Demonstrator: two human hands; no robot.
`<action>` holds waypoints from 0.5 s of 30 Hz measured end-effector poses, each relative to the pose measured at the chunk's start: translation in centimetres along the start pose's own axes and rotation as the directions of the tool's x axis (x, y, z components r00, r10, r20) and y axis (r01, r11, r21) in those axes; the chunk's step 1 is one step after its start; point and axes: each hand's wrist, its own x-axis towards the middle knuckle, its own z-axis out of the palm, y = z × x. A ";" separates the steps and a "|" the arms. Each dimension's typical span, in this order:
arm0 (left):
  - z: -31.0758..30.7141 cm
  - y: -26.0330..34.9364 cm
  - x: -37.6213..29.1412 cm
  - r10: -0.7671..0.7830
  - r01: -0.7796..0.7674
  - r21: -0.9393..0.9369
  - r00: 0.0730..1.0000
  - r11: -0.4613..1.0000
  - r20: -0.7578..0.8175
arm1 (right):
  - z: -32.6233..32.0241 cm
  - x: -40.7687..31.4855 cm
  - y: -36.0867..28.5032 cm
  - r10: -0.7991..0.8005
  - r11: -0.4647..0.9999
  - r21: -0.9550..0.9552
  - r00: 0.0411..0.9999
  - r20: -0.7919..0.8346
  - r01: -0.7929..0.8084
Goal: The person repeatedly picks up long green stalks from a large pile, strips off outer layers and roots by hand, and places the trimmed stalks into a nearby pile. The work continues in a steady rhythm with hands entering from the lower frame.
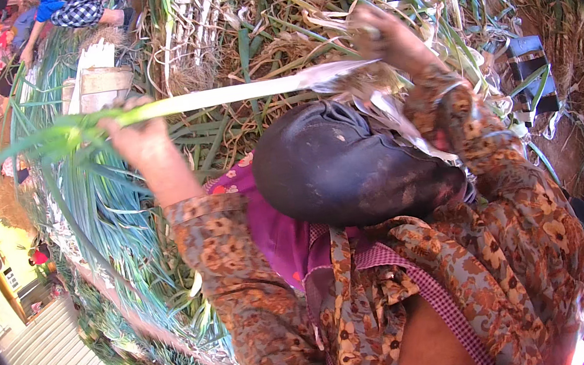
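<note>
A long green onion [237,93] lies crosswise before me, its white shaft pointing right and its green leaves fanning out to the left. My left hand [140,130] is closed around it where white turns to green. Loose, papery outer skin [336,74] flares at the shaft's right end. Just above that end is my right hand [389,36], curled and blurred by motion; whether it grips any skin is unclear. Below the onion is my knee under a dark, smooth cover [344,159], with pale peeled skin [399,120] beside it.
Loose green onions and dry leaves [274,37] litter the ground ahead. A bundle of white shafts bound with a band [104,79] lies at upper left, above spread green leaves [103,205]. A dark taped object [532,76] is at right. Another person [76,9] works at upper left.
</note>
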 end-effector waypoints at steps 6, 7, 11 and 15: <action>-5.2 6.3 3.9 0.088 -0.086 0.044 0.995 0.995 -0.043 | -13.1 -5.6 -3.6 -0.065 0.996 -0.082 0.773 -0.631 0.017; -5.6 6.8 4.5 0.074 -0.072 0.047 0.996 0.996 -0.044 | -12.6 -5.5 -4.0 -0.062 0.985 -0.158 0.717 -0.695 -0.067; -4.0 6.4 5.0 0.039 -0.039 0.074 0.999 0.996 -0.005 | -1.8 -0.5 -4.1 -0.197 0.395 -0.882 0.962 0.192 0.257; 1.0 2.1 1.6 0.184 -0.173 0.153 0.981 0.973 -0.063 | 11.4 3.6 -0.3 -0.079 0.207 -0.702 0.727 0.682 0.682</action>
